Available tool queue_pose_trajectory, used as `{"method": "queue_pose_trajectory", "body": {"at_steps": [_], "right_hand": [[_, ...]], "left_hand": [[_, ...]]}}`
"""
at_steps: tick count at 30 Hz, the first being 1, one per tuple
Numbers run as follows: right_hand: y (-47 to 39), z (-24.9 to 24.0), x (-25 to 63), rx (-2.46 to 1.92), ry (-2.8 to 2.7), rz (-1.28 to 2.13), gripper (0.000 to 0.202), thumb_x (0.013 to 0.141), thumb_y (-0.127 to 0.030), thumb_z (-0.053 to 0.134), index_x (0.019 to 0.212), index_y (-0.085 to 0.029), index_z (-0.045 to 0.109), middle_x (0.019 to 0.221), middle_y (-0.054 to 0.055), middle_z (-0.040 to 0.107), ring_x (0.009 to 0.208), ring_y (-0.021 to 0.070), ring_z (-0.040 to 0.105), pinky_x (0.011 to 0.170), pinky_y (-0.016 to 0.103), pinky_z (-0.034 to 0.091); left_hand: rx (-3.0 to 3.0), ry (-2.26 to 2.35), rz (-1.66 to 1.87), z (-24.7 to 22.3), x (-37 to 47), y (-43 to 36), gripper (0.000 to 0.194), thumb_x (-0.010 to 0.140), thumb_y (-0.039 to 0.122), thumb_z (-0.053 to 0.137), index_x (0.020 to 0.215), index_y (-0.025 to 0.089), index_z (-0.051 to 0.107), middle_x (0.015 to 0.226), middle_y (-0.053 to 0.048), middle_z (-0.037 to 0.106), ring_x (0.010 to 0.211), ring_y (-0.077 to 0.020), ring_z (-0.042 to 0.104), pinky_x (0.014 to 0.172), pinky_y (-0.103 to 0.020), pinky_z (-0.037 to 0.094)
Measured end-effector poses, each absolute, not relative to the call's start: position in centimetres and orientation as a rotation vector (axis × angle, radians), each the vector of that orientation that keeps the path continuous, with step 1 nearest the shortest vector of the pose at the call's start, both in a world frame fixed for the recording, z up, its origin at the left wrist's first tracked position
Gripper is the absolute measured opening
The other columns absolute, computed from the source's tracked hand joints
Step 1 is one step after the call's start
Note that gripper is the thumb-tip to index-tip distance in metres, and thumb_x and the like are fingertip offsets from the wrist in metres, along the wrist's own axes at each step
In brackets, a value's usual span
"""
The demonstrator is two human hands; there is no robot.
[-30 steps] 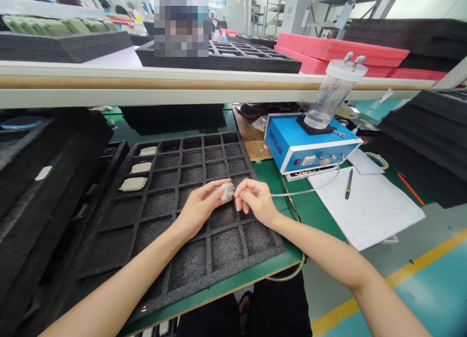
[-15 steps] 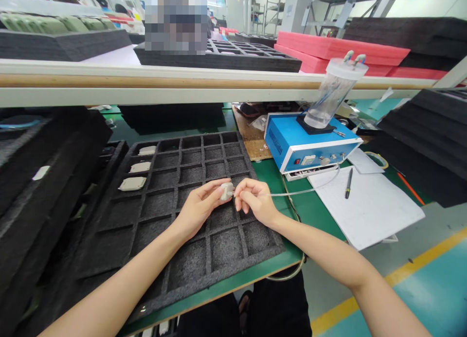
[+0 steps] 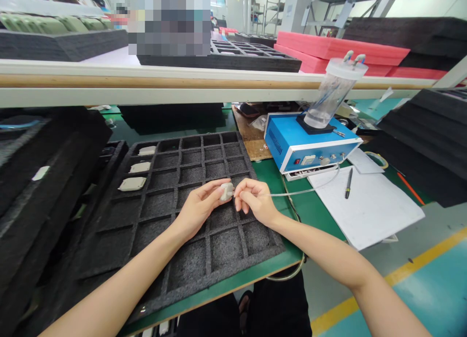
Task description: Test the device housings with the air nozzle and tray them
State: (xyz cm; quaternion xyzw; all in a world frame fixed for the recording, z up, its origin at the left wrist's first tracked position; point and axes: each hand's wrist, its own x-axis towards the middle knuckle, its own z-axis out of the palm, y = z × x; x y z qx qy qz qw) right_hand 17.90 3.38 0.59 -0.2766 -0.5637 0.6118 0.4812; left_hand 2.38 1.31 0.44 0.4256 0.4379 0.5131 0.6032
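My left hand [image 3: 202, 203] is closed on a small pale plastic housing [image 3: 226, 191], held above a black foam tray [image 3: 191, 283] with square compartments. Facing it, my right hand [image 3: 257, 200] pinches a thin clear tube [image 3: 292, 194] close to the housing's right side. Whether the tube's end sits in the housing or just touches it, I cannot tell. From my right hand the tube runs to the front of a blue machine [image 3: 310, 147]. Similar pale housings [image 3: 132, 184] lie in the left column of the tray.
A clear cylinder [image 3: 334, 94] with fittings stands on the blue machine. To the right lie white papers [image 3: 372, 215] and a black pen [image 3: 349, 183]. Stacked black foam trays rise at left [image 3: 40, 196] and right [image 3: 430, 133]. A shelf edge [image 3: 219, 95] crosses above the bench.
Both hands, the housing and the tube stay in place. Only the blurred person behind the shelf has shifted slightly.
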Motion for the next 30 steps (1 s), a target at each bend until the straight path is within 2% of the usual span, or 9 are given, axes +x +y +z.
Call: {"method": "queue_pose_trajectory", "body": {"at_steps": [30], "right_hand": [[3.36, 0.59, 17.90, -0.693, -1.374, 1.499, 0.007, 0.067, -0.018, 0.048, 0.064, -0.015, 0.054, 0.045, -0.004, 0.056, 0.033, 0.0048, 0.041, 0.035, 0.016, 0.031]], "left_hand": [[0.987, 1.010, 1.182, 0.29, 2.24, 1.31, 0.031, 0.075, 0.034, 0.067, 0.103, 0.019, 0.067, 0.096, -0.003, 0.068, 0.095, -0.0176, 0.061, 0.093, -0.036, 0.048]]}}
